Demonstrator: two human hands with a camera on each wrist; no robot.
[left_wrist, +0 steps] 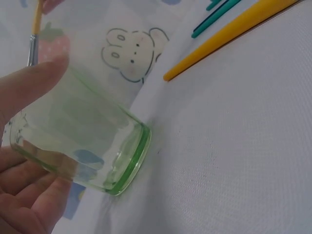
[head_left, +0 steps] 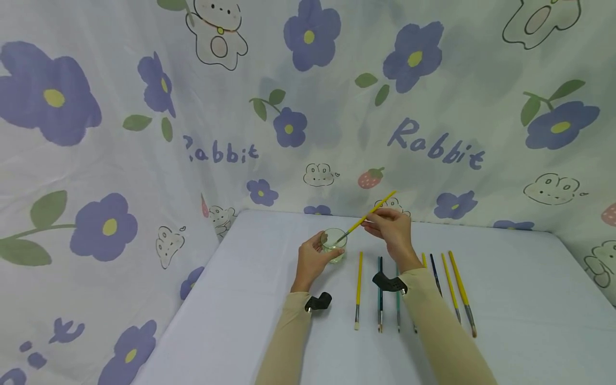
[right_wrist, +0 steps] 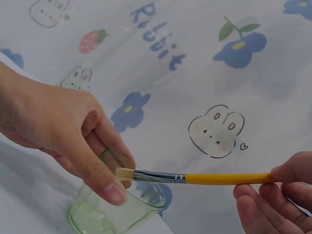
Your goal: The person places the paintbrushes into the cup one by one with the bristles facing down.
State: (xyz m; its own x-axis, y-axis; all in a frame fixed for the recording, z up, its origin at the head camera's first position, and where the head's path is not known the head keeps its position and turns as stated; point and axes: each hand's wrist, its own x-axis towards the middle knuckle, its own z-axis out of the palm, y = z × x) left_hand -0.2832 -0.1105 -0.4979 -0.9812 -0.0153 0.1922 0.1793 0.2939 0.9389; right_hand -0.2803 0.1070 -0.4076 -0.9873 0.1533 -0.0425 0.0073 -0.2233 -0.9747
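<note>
My left hand [head_left: 310,262] grips a clear, green-tinted glass [head_left: 333,250], its thumb on the near side and the other fingers round the far side. A thick green base [left_wrist: 132,163] shows in the left wrist view, close to the white cloth. Between thumb and fingertips, my right hand [head_left: 393,233] pinches a yellow-handled paintbrush [right_wrist: 226,179] by its handle. The brush slants down to the left, with its metal ferrule [right_wrist: 158,176] and pale bristles [right_wrist: 125,174] at the mouth of the glass, beside the left thumb.
Several paintbrushes lie side by side on the white-covered table [head_left: 250,278]: a yellow one [head_left: 359,283] nearest the glass, teal ones, a dark blue one [head_left: 434,270] and a thick yellow one [head_left: 461,286]. My right forearm [head_left: 438,315] covers part of the row. A flower-patterned cloth [head_left: 332,107] hangs behind.
</note>
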